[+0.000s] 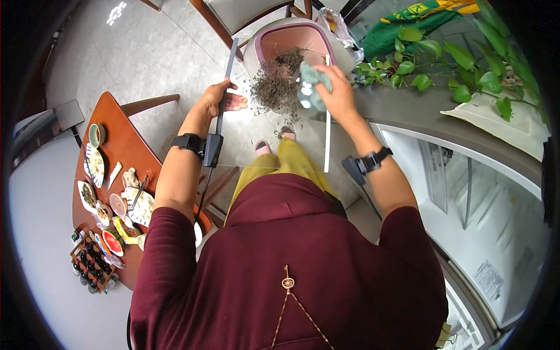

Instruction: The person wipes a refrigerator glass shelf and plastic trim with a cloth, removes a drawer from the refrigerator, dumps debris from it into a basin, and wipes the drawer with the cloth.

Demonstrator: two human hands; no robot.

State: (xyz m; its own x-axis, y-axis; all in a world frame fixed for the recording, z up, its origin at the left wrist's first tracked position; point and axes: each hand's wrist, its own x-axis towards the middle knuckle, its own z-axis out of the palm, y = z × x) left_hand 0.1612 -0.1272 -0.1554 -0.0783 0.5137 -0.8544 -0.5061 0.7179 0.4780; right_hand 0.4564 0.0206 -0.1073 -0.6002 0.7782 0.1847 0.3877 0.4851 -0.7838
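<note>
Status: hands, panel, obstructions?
Left hand gripping clear panel. Right hand holding grey-green cloth over panel's right side. Pink tub beyond; nothing visibly blocking hands.

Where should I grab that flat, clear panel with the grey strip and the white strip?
Probably by the long, straight grey strip and slim white strip, coming from the left and right sides. They run along opposite edges, so two hands could balance it; the left hand grips the grey one.

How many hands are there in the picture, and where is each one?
2: the left hand, gripping a dark strip; the right hand, holding a grey-green cloth beside a white strip. None seems hidden.
</note>
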